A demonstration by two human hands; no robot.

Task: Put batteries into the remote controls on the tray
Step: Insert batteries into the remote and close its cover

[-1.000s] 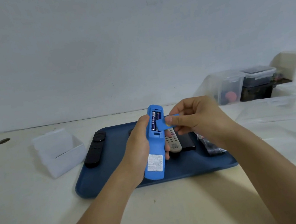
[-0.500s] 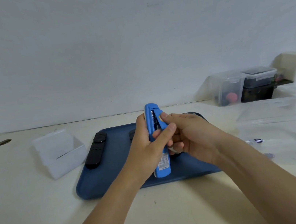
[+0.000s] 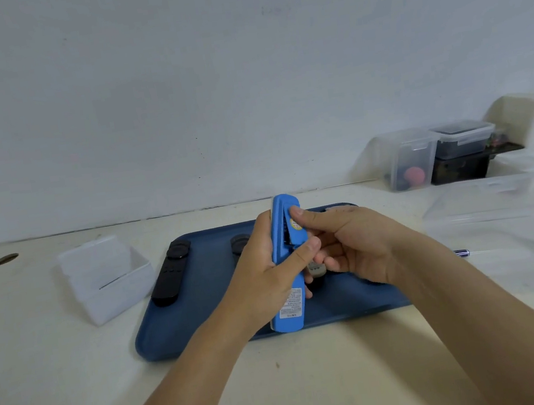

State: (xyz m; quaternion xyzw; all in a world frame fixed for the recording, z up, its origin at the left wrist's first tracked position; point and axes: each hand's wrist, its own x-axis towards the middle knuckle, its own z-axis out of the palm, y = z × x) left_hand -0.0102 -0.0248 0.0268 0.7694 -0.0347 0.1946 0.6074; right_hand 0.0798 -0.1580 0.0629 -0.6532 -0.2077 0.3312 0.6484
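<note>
My left hand (image 3: pixel 269 271) grips a blue remote control (image 3: pixel 291 306) upright above the dark blue tray (image 3: pixel 181 333), its back side turned toward the right. My right hand (image 3: pixel 351 245) holds the remote's blue battery cover (image 3: pixel 297 229) against the open compartment, thumb on top of it. A dark gap still shows between cover and body. A black remote (image 3: pixel 170 272) lies on the tray's left part. A second black remote (image 3: pixel 240 242) and a grey remote (image 3: pixel 315 268) are mostly hidden behind my hands.
An open white plastic box (image 3: pixel 107 278) stands left of the tray. Clear lidded containers (image 3: pixel 409 163) and a black one (image 3: pixel 465 145) sit at the back right. A clear flat lid (image 3: pixel 500 198) lies right of the tray, with a loose battery (image 3: pixel 461 253) beside it.
My right hand brought the blue cover from the air onto the remote's battery compartment. My left hand turned the remote edge-on and raised it slightly.
</note>
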